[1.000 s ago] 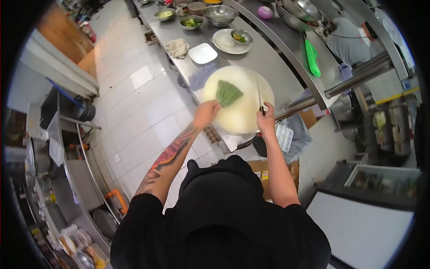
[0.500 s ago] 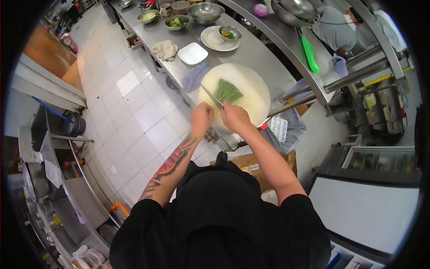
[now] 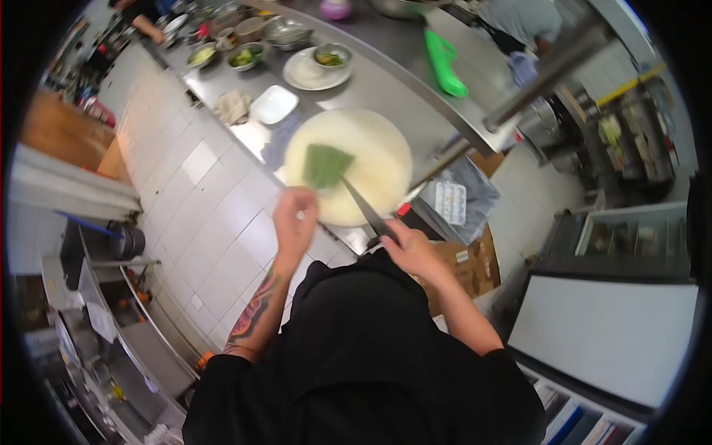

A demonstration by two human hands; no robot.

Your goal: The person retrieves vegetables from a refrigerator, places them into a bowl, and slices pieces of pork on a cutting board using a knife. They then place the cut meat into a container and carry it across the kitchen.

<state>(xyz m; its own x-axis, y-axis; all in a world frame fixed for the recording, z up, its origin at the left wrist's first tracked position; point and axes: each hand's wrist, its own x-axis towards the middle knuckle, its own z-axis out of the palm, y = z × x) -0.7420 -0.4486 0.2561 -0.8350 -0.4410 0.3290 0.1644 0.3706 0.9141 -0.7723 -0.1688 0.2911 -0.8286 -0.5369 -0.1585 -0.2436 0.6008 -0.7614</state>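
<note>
A green leafy bundle (image 3: pixel 326 165) lies on the left part of a round, pale cutting board (image 3: pixel 378 159). My right hand (image 3: pixel 409 248) is closed around the handle of a knife (image 3: pixel 363 204), whose blade points up and left, its tip near the bundle's right edge. Just below the bundle, at the board's lower left edge, is my left hand (image 3: pixel 297 215), its fingers curled; a small pale spot shows at them, too blurred to make out.
Beyond the board are a white square dish (image 3: pixel 274 104), a crumpled cloth (image 3: pixel 233 107), a plate (image 3: pixel 295 72) with a small bowl, and more metal bowls. A green-handled object (image 3: pixel 443 67) rests on the raised shelf (image 3: pixel 475 104). Two other people are partly visible at the top.
My right hand has drawn the knife down and right, away from the board's left edge. My left hand has moved slightly down and left. The whole view has shifted.
</note>
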